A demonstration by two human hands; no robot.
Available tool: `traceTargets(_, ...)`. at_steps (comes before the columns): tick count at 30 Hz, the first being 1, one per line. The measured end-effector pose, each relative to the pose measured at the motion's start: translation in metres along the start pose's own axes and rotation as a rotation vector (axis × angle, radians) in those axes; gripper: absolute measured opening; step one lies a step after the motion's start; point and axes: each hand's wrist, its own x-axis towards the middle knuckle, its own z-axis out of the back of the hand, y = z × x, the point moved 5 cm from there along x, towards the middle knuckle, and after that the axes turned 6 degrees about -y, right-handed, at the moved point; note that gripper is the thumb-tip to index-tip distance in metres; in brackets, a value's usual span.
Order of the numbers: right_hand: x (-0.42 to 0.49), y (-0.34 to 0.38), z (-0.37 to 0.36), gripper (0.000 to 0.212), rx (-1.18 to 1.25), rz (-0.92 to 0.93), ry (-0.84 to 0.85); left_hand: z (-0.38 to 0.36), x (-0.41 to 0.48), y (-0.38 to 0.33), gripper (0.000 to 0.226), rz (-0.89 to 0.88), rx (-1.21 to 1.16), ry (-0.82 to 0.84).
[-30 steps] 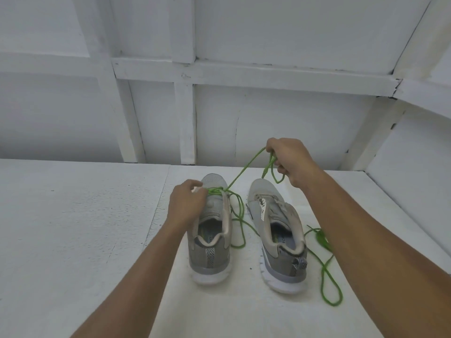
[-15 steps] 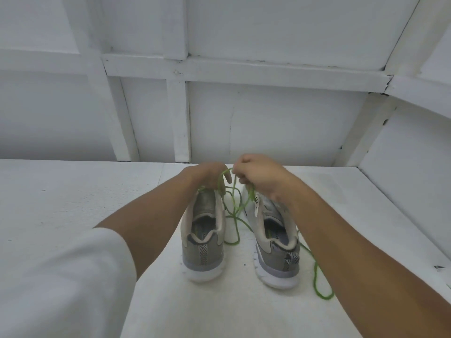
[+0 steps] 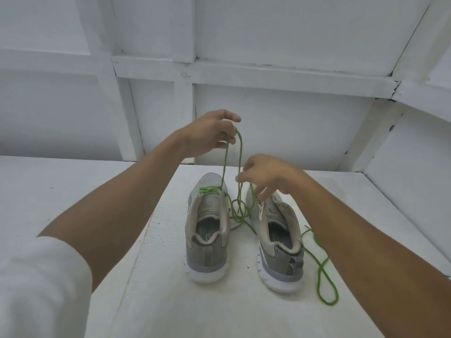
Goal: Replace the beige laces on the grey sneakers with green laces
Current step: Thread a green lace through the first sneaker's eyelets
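Slack of a spare green lace [image 3: 323,274] loops right of the left sneaker [image 3: 207,235], past the right sneaker [image 3: 278,242]. Just right of the left sneaker's toe, the right hand [image 3: 266,176] seems to pinch the threaded lace [image 3: 240,154]. Above, the left hand [image 3: 207,135] pinches both strands. Tangled slack alongside could snag.

My left hand [image 3: 210,132] pinches the thin green cord lace [image 3: 240,152] up high, its two strands hanging toward the left grey mesh sneaker [image 3: 207,230]. My right hand [image 3: 268,176] pinches one strand lower down (a second green lace [image 3: 322,272] trails beside the right grey sneaker [image 3: 278,240]).
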Motion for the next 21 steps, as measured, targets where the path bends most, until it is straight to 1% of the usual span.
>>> traceTargets(2,0.008,0.004,0.01,0.053,0.057,0.033,-0.105,-0.007,-0.007,-0.01,0.035,-0.025,0.014,0.047)
traceTargets(4,0.014,0.009,0.019,0.046,0.081,0.122,-0.223,-0.014,-0.014,-0.015,0.036,-0.053,0.053,0.086)
traceTargets(5,0.018,0.01,0.022,0.039,0.077,0.156,-0.255,-0.017,-0.017,-0.017,0.036,-0.07,0.062,0.105)
traceTargets(6,0.021,0.009,0.023,0.035,0.073,0.161,-0.264,-0.018,-0.021,-0.017,0.036,-0.083,0.049,0.125)
traceTargets(8,0.027,0.004,0.027,0.036,0.077,0.147,-0.258,-0.018,-0.028,-0.013,0.033,-0.075,-0.028,0.176)
traceTargets(9,0.029,0.001,0.029,0.035,0.125,0.152,-0.24,-0.017,-0.031,-0.008,0.03,-0.058,-0.048,0.185)
traceTargets(10,0.029,-0.001,0.031,0.033,0.214,0.167,-0.212,-0.015,-0.033,-0.001,0.026,-0.053,-0.009,0.153)
traceTargets(11,0.028,0.0,0.034,0.032,0.319,0.188,-0.185,-0.01,-0.032,0.005,0.022,-0.071,0.105,0.06)
traceTargets(12,0.027,0.001,0.038,0.029,0.411,0.205,-0.163,-0.002,-0.03,0.011,0.019,-0.1,0.258,-0.089)
traceTargets(14,0.021,0.006,0.046,0.023,0.529,0.221,-0.124,0.014,-0.03,0.019,0.022,-0.149,0.484,-0.491)
traceTargets(15,0.019,0.009,0.048,0.021,0.579,0.222,-0.099,0.017,-0.035,0.02,0.026,-0.181,0.514,-0.652)
traceTargets(16,0.018,0.012,0.05,0.019,0.63,0.22,-0.075,0.014,-0.041,0.019,0.025,-0.22,0.503,-0.729)
traceTargets(17,0.016,0.014,0.051,0.019,0.677,0.219,-0.057,0.008,-0.045,0.02,0.021,-0.236,0.473,-0.717)
traceTargets(18,0.015,0.017,0.051,0.018,0.719,0.217,-0.045,-0.001,-0.046,0.025,0.019,-0.221,0.442,-0.628)
traceTargets(19,0.014,0.019,0.051,0.019,0.756,0.216,-0.039,-0.012,-0.048,0.031,0.023,-0.184,0.434,-0.493)
traceTargets(21,0.012,0.023,0.051,0.022,0.825,0.217,-0.037,-0.035,-0.054,0.043,0.04,-0.1,0.436,-0.213)
